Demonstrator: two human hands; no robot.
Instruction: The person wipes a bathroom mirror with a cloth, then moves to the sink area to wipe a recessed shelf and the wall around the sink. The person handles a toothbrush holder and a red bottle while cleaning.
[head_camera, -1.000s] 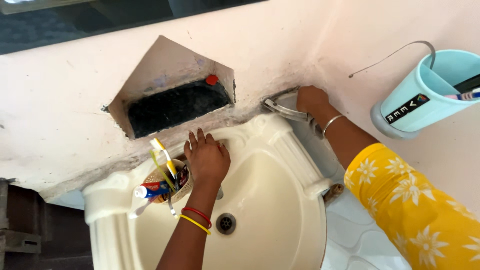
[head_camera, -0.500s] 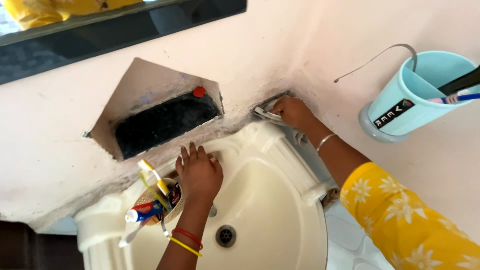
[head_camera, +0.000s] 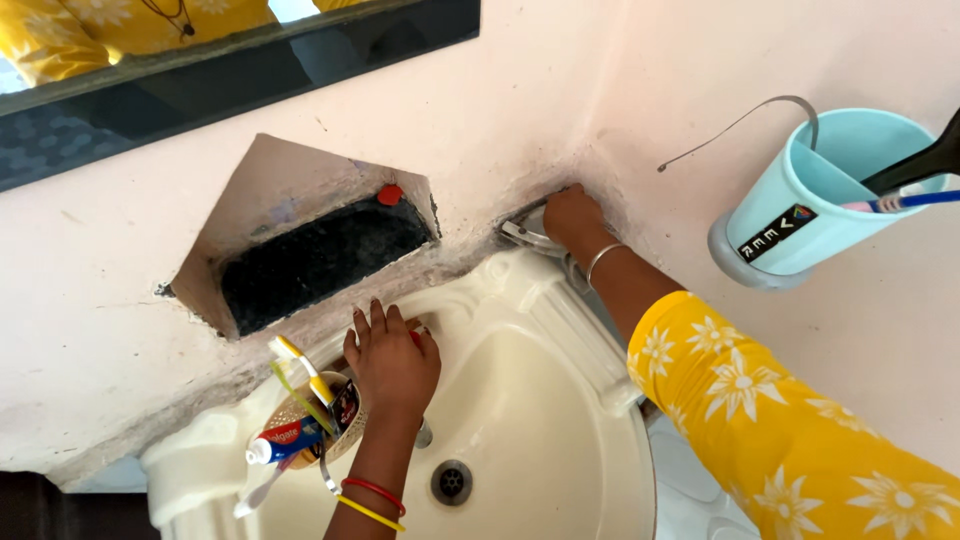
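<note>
My left hand (head_camera: 392, 362) rests palm down on the back rim of a cream wash basin (head_camera: 545, 400), its fingers spread over something small and red that is mostly hidden. Just left of it stands a round holder (head_camera: 310, 425) with toothbrushes and a toothpaste tube. My right hand (head_camera: 570, 218) reaches to the corner of the wall and is closed on a metal tap fitting (head_camera: 522, 234) above the basin. A bangle circles that wrist and a yellow flowered sleeve (head_camera: 790, 420) covers the arm.
A wall niche (head_camera: 320, 255) with a dark floor holds a small red cap (head_camera: 390, 194). A light blue cup (head_camera: 815, 200) with a toothbrush hangs on the right wall. A mirror's lower edge (head_camera: 240, 60) runs along the top. The drain (head_camera: 451, 482) sits low in the bowl.
The view has tilted, so the basin and niche sit lower and more of the mirror shows. Both hands stay where they were, on the basin rim and on the tap.
</note>
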